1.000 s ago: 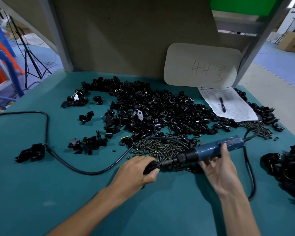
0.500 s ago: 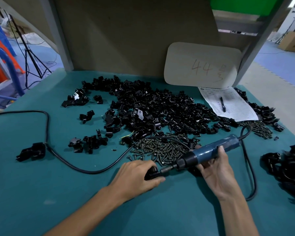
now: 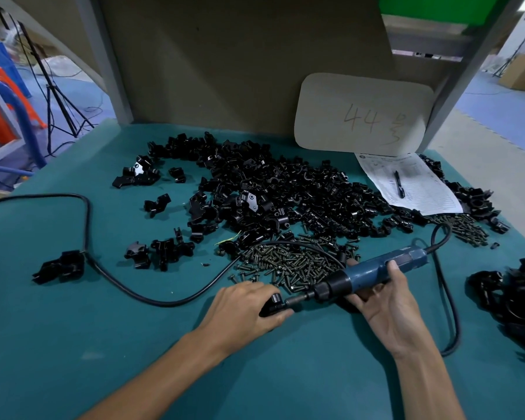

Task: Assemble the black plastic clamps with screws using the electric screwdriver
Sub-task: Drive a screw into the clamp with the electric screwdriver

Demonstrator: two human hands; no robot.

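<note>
Fingers of the left hand curl over a black clamp and hold it down on the green table. The right hand wraps around the blue screwdriver, which is tilted low with its bit against the clamp. Just behind the tool lies a heap of screws, and beyond that a large pile of loose clamps. A black cord curves across the table on the left. A sheet of paper with a pen sits at the back right.
</note>
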